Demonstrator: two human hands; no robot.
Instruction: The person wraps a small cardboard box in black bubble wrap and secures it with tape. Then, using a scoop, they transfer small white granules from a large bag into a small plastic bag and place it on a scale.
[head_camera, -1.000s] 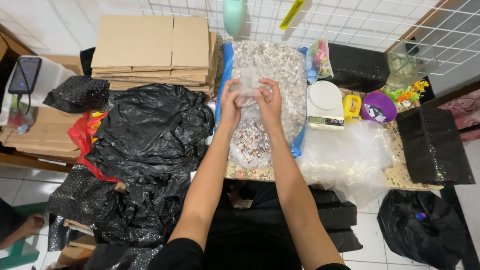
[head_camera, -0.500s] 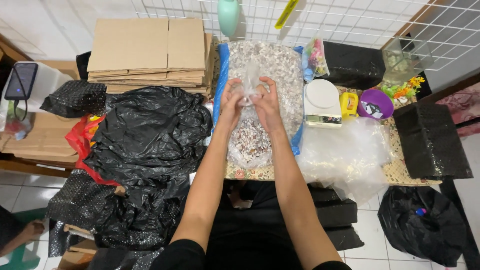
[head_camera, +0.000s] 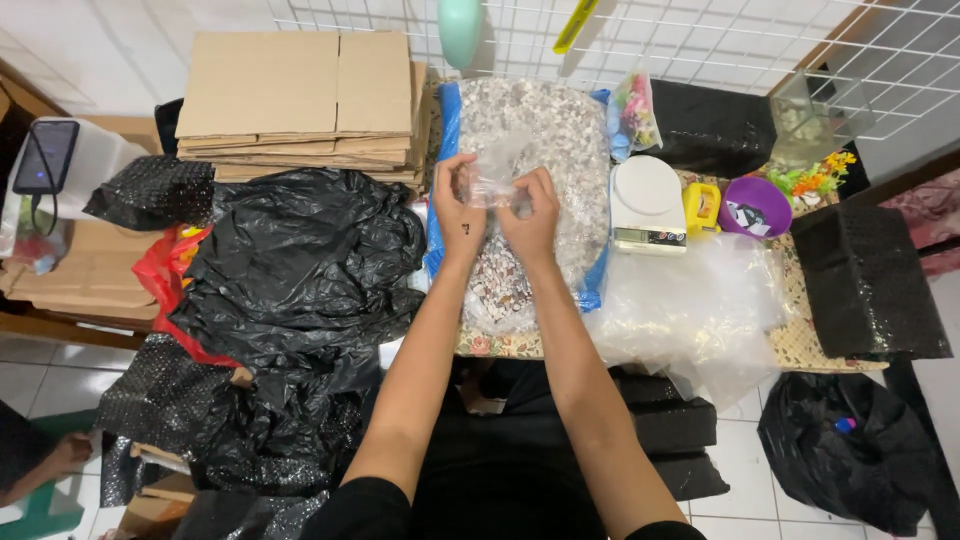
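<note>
Clear plastic bag (head_camera: 492, 183) pinched at its mouth between both hands, above the big open sack of pebbles (head_camera: 530, 150) on the table (head_camera: 800, 340).

Head view:
- Left hand (head_camera: 458, 208): fingers closed on the bag's left edge.
- Right hand (head_camera: 532, 212): fingers closed on the bag's right edge; hands nearly touching.
- Bag contents: cannot tell; film too thin and crumpled.

Risks, as judged:
- Thin film tearing if pulled apart too hard.
- Pebbles spilling over the sack's blue rim if the bag slips.
- Kitchen scale (head_camera: 648, 205) just beside the sack; knocked by a stray elbow.

Count:
- One kitchen scale.
- One purple bowl (head_camera: 755, 207).
- One stack of flat cardboard (head_camera: 300, 100).
- One phone (head_camera: 45, 155), far left.
- Black plastic bags (head_camera: 300, 270): heaped, number unclear.
</note>
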